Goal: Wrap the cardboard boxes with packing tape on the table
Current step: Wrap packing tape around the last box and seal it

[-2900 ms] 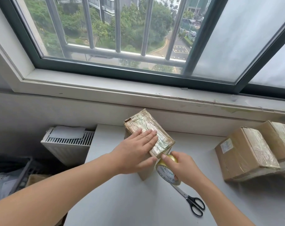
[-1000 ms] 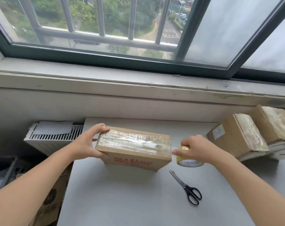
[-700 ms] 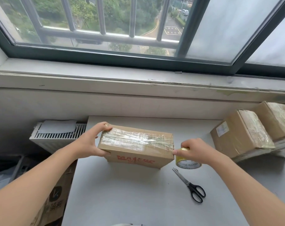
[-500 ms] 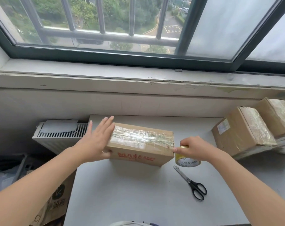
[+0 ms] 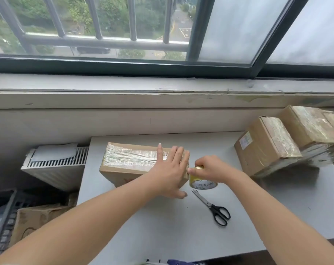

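Brown cardboard lies under my palm: the long brown cardboard box (image 5: 131,161), its top banded with glossy clear tape, sits flat by the far edge of the grey table (image 5: 162,230), with its left end close to the far left corner. My left hand (image 5: 168,175) lies across the box's right end, fingers straight and spread on the taped top, thumb low at the near face. It presses the box and grasps nothing.

My right hand (image 5: 210,167) sits just beside it, off the box's right end, fingers curled round the yellowish roll of clear packing tape (image 5: 202,183). The roll is tight against the box's near right corner, its printed core facing me. I cannot tell whether it rests on the table. The two hands almost meet at the box's top right edge.

Black-handled scissors (image 5: 212,207) lie closed on the table, just nearer me than the roll, blades pointing toward it, and neither hand touches them. By the table's right edge, well apart from both hands, a tilted brown cardboard box with a white label (image 5: 263,148) sits just beside a larger taped brown cardboard box (image 5: 311,129). Past the left edge stands a white ribbed radiator (image 5: 55,165).
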Demonstrator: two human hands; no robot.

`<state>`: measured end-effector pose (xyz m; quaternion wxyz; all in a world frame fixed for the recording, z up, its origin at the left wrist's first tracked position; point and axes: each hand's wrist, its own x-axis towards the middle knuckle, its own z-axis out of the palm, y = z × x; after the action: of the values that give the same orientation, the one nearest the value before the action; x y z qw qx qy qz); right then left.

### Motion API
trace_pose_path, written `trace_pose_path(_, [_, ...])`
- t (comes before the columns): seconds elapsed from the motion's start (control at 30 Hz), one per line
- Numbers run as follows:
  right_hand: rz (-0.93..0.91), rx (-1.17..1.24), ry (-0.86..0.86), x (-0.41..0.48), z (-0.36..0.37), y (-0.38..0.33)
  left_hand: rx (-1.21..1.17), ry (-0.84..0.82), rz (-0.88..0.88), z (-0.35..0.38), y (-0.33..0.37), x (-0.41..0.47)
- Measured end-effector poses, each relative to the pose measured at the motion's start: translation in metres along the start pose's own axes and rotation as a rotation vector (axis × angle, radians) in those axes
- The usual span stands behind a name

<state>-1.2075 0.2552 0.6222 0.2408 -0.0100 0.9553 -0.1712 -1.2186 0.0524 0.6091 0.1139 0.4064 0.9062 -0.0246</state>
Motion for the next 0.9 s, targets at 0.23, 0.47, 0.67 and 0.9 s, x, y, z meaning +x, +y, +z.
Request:
trace_pose_path(0.23, [0.047,0.162,0.063,-0.007,0.011,0.002,-0.006,0.032,-0.042,-0.017,0.001,0.019])
trace_pose_path(0.47, [-0.184,0.874,0.191,-0.036,-0.045,-0.02,-0.53,0.302,0.024,-0.067,-0.054,-0.015])
trace_pose_path(0.67, [-0.555,0.954,-0.006,-0.044,-0.097,-0.085,-0.92,0.373,0.024,-0.08,-0.088,-0.063])
trace_pose_path(0.9, [-0.533,0.753,-0.13,-0.025,-0.087,-0.133,-0.988,0.266,-0.1,-0.052,-0.107,-0.087])
